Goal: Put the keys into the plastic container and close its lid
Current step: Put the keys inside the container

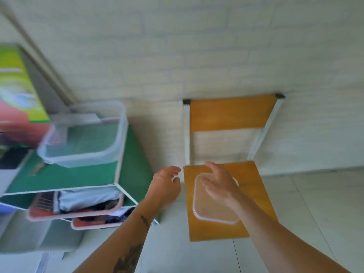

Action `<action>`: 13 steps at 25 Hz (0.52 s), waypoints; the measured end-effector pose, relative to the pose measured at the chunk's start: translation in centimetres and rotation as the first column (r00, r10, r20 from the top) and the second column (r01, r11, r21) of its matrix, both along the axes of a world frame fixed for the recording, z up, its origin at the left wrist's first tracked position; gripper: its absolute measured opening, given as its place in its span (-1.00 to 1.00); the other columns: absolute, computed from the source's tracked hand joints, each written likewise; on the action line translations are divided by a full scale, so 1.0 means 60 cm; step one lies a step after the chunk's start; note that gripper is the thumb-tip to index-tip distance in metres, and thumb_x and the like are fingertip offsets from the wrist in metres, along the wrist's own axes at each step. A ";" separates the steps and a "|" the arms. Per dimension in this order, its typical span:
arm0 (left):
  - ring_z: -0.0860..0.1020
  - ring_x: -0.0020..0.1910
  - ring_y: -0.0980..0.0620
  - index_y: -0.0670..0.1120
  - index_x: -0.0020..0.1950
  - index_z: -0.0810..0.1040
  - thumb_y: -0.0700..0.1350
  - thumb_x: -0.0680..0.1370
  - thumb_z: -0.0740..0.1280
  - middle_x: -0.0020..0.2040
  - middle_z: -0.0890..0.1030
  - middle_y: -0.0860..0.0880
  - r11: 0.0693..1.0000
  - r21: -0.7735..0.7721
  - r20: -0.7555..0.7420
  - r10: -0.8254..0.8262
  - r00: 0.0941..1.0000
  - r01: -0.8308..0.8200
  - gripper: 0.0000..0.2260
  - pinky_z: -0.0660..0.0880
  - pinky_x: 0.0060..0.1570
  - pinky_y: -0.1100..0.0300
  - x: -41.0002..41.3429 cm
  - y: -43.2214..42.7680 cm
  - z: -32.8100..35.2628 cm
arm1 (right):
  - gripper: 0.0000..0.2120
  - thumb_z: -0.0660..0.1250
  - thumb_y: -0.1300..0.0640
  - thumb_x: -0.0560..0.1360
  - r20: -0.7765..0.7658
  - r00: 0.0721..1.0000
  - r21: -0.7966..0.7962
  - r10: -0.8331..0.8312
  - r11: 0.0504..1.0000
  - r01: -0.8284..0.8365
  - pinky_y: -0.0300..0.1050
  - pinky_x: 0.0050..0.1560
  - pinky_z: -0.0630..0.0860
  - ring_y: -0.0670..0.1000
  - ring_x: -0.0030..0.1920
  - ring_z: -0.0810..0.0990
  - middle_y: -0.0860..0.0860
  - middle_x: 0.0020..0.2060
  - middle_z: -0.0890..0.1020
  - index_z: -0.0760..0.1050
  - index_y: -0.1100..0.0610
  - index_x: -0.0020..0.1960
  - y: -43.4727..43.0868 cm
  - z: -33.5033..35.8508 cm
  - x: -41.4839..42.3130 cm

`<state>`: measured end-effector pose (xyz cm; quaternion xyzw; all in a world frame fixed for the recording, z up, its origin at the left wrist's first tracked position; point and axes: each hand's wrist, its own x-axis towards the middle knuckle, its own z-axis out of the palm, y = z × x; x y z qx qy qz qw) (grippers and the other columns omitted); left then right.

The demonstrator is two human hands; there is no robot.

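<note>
My right hand [216,184] hovered open-fingered over the clear rectangular plastic lid [212,203] lying lengthwise on the wooden chair seat [254,194], left hand [165,186] loosely curled, empty.

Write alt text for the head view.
Right hand reaches over a clear lid lying on a wooden chair seat; left hand hovers beside it. An open plastic container sits on a green shelf top.
</note>
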<state>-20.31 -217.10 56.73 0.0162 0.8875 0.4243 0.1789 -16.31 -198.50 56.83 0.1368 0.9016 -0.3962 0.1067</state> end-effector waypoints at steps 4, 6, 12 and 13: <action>0.63 0.00 0.06 -0.01 0.12 0.63 -0.24 0.49 0.24 0.04 0.67 0.00 0.990 0.061 -0.202 0.140 0.969 -0.130 -0.71 0.53 0.18 0.17 0.004 -0.084 0.103 | -0.41 0.29 0.03 0.54 -0.120 0.989 -0.052 0.083 0.995 -0.089 -0.04 0.45 0.26 0.05 0.48 0.33 0.06 0.49 0.36 0.26 0.09 0.53 -0.071 0.102 -0.035; 0.64 -0.04 0.06 -0.02 0.10 0.64 -0.26 0.49 0.24 0.01 0.69 0.00 0.977 0.084 -0.265 0.214 0.940 -0.198 -0.71 0.53 0.13 0.21 0.005 -0.131 0.132 | -0.42 0.27 0.03 0.56 -0.152 0.982 -0.070 0.114 0.989 -0.126 0.01 0.46 0.26 0.06 0.49 0.31 0.08 0.50 0.35 0.24 0.10 0.54 -0.107 0.133 -0.055; 0.64 -0.05 0.05 -0.03 0.04 0.66 -0.30 0.49 0.22 -0.04 0.70 0.02 0.933 0.126 -0.380 0.359 0.852 -0.337 -0.70 0.52 0.11 0.20 -0.016 -0.296 0.178 | -0.40 0.21 -0.04 0.58 -0.190 0.969 -0.079 0.159 0.981 -0.176 0.12 0.48 0.25 0.05 0.52 0.24 0.03 0.55 0.26 0.14 0.01 0.57 -0.235 0.178 -0.102; 0.64 -0.05 0.05 -0.02 0.04 0.66 -0.30 0.49 0.21 -0.04 0.70 0.03 0.925 0.134 -0.389 0.380 0.840 -0.356 -0.70 0.53 0.10 0.19 -0.025 -0.324 0.180 | -0.40 0.21 -0.04 0.58 -0.188 0.971 -0.069 0.149 0.984 -0.164 0.12 0.49 0.24 0.06 0.53 0.24 0.02 0.55 0.25 0.13 0.00 0.57 -0.258 0.179 -0.112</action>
